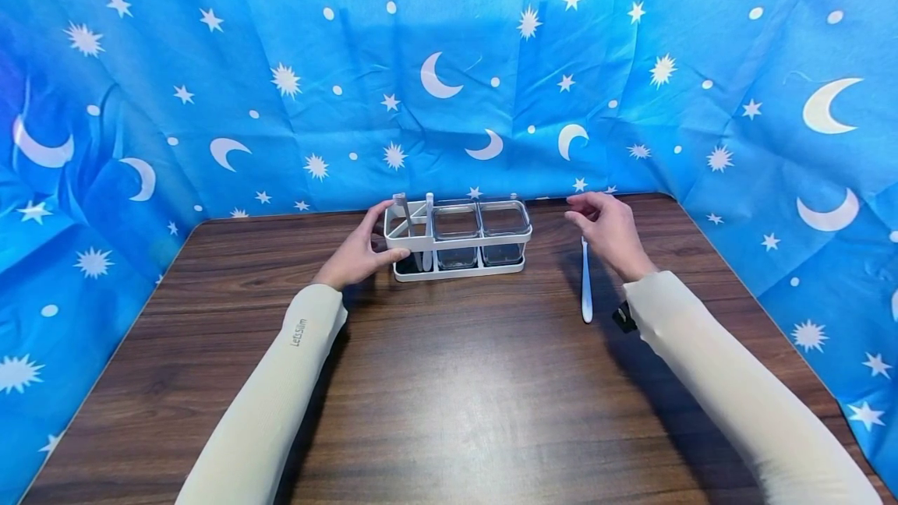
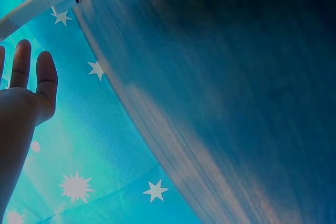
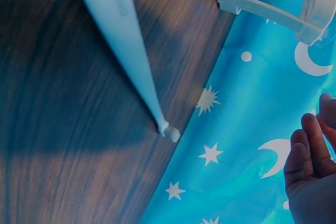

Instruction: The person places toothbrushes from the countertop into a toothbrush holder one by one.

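Observation:
A white toothbrush holder [image 1: 459, 242] stands at the back of the table, with clear cups in two of its sections. My left hand [image 1: 358, 256] holds its left end, the thumb in front and the fingers at the side and behind. In the left section stand a grey toothbrush [image 1: 404, 213] and a white toothbrush [image 1: 429, 228]. To the right of the holder, a pale toothbrush [image 1: 586, 287] lies on the table, its narrow end pointing away from me. Just above that end hovers my right hand [image 1: 609, 228], fingers loosely bent, with nothing seen between them.
The dark wooden table [image 1: 463, 388] reaches back to a blue cloth [image 1: 435, 131] with white stars and moons, which also hangs at both sides. A small black object [image 1: 624, 316] shows beneath the right cuff.

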A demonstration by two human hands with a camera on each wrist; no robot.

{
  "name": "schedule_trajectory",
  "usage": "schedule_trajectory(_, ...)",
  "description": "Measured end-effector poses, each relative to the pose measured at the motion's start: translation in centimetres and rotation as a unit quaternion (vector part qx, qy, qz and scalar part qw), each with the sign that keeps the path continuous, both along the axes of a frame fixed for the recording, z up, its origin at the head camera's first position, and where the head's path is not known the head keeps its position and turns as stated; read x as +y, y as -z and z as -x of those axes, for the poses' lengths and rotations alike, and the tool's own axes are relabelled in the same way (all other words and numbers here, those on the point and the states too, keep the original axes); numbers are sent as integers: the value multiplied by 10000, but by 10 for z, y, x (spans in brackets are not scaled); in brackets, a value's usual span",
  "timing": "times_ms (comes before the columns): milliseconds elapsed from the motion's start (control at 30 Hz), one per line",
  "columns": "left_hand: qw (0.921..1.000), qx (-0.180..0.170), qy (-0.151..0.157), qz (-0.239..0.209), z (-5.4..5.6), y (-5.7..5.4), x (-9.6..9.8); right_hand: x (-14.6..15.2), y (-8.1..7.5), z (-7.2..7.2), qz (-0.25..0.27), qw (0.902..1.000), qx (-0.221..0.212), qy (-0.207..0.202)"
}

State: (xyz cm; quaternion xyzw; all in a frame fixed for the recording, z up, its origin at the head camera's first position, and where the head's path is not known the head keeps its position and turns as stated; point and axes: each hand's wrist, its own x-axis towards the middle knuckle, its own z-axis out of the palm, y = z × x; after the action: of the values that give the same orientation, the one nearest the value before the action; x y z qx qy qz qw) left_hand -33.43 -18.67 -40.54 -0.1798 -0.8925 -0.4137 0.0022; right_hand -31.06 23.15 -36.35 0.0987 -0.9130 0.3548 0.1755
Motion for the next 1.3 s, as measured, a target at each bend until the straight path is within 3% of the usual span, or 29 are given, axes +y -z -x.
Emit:
schedule_trajectory(533,10000,-12,6,18,0,-1,0,19,15,-4,-291,9959,-833,221)
schedule_trajectory(867,10000,-2,-15,61,1,0,0,29,26,-3,-449,9864,-1545,329)
schedule_trajectory(1300,10000,-58,-32,50,0,0,0,33,34,-5,-590,9657,-2475,521)
